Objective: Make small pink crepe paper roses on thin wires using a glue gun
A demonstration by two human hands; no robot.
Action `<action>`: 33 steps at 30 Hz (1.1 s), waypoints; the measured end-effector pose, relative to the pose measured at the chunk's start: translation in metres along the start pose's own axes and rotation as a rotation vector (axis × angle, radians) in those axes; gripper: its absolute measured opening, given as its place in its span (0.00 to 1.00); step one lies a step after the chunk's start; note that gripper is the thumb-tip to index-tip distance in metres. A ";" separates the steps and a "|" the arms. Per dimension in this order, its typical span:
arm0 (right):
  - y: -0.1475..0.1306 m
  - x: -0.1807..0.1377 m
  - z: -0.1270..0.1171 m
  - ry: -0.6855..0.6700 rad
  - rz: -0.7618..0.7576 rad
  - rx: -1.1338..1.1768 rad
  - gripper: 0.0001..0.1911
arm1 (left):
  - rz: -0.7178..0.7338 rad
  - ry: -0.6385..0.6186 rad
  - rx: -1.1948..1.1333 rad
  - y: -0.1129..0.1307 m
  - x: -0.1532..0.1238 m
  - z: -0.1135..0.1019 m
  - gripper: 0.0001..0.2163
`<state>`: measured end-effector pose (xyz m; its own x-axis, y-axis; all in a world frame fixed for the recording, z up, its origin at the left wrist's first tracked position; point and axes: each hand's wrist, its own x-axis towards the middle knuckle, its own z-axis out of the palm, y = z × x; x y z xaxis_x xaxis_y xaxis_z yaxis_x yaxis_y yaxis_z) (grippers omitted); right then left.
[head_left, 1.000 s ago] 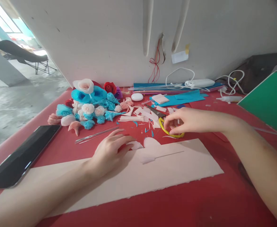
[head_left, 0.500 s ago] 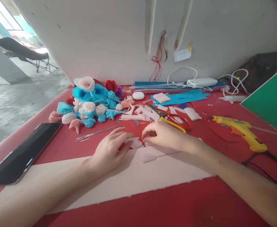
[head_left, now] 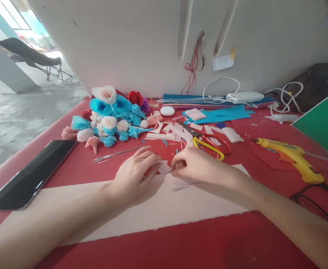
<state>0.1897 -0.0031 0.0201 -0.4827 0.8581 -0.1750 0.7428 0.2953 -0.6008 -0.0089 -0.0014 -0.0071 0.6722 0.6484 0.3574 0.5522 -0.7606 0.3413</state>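
In the head view, my left hand point(head_left: 137, 170) pinches the left side of a small pale paper piece point(head_left: 164, 168) between thumb and fingers. My right hand point(head_left: 196, 164) has its fingertips closed together at the right edge of that same piece. Just below them, a pale paper petal point(head_left: 180, 185) with a thin wire stem lies on a long sheet of off-white paper point(head_left: 136, 216); my right hand hides much of the wire. Beyond my right hand are scissors point(head_left: 212, 144) with one red and one yellow handle. Paper scraps point(head_left: 177, 130) lie scattered behind both hands.
Crepe-paper flowers point(head_left: 108, 123) are heaped at the back left, near thin metal wires point(head_left: 116, 154). A dark phone point(head_left: 32, 175) lies on the left. On the right rests a yellow glue gun point(head_left: 289, 153) with its cord. Blue paper point(head_left: 222, 114) and white cables sit by the wall.
The view has shifted slightly, so the table things appear a little to the right. My right fingertips have closed in on the paper piece, and my right hand covers more of the wire.
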 end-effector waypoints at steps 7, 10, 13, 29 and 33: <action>-0.010 -0.011 -0.004 -0.020 0.089 -0.081 0.05 | -0.044 -0.002 -0.022 0.000 0.000 0.001 0.08; -0.014 -0.014 -0.003 -0.019 0.101 -0.094 0.04 | -0.083 -0.020 -0.033 0.001 0.003 -0.002 0.09; -0.016 -0.013 0.000 -0.004 0.103 -0.107 0.03 | -0.085 -0.081 -0.063 0.002 0.007 -0.008 0.10; -0.018 -0.010 0.000 -0.029 0.102 -0.123 0.04 | -0.247 -0.143 -0.219 -0.001 0.014 -0.009 0.09; -0.019 -0.009 -0.001 -0.033 0.106 -0.121 0.05 | -0.247 -0.137 -0.242 -0.003 0.014 -0.008 0.09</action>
<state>0.1806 -0.0163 0.0338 -0.4121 0.8736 -0.2589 0.8397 0.2539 -0.4800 -0.0052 0.0100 0.0044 0.6023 0.7885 0.1248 0.5843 -0.5419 0.6042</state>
